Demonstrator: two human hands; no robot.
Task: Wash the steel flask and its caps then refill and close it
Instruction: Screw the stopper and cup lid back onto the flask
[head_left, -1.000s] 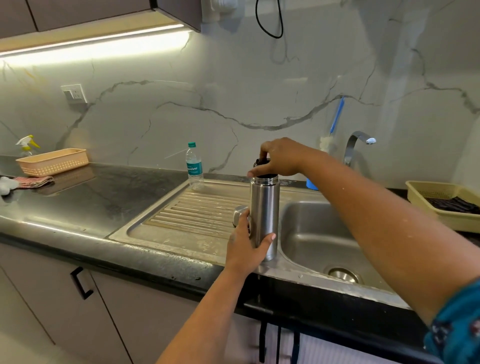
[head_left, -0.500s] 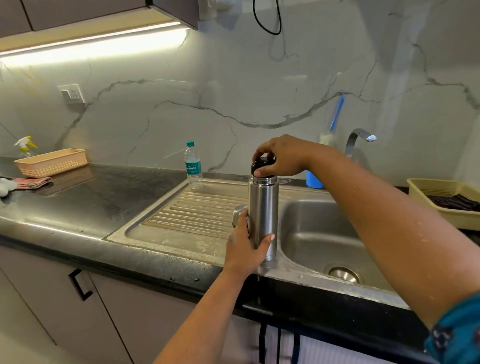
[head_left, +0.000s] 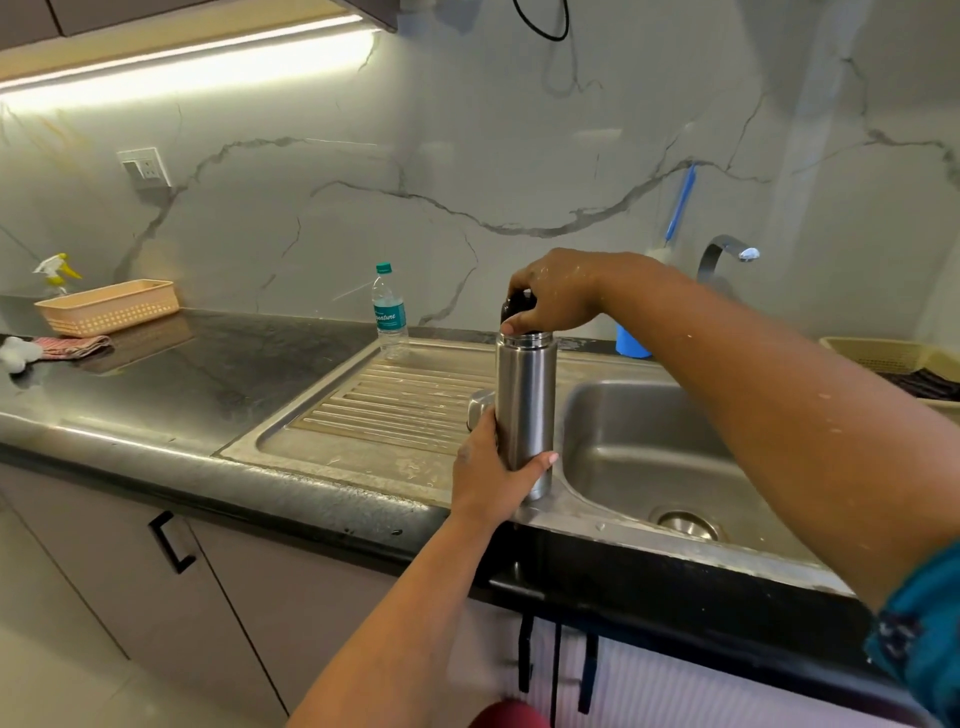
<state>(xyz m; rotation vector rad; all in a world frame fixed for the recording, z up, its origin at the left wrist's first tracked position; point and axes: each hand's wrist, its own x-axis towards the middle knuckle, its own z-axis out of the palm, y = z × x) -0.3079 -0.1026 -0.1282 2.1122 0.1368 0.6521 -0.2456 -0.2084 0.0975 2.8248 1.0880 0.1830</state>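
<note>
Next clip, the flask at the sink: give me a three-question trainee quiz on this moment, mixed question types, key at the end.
1. True or false: the tall brushed-steel flask stands upright on the rim of the steel sink.
2. Which hand grips the flask's body? A. left hand B. right hand C. neither
3. Fill in: the right hand's fingers hold the black inner ____ at the flask's mouth.

Key: 1 true. 2 A. 3 cap. The small steel outer cap sits on the ribbed steel drainboard, behind the left hand. The clear plastic water bottle with a teal lid stands at the drainboard's far edge.
</note>
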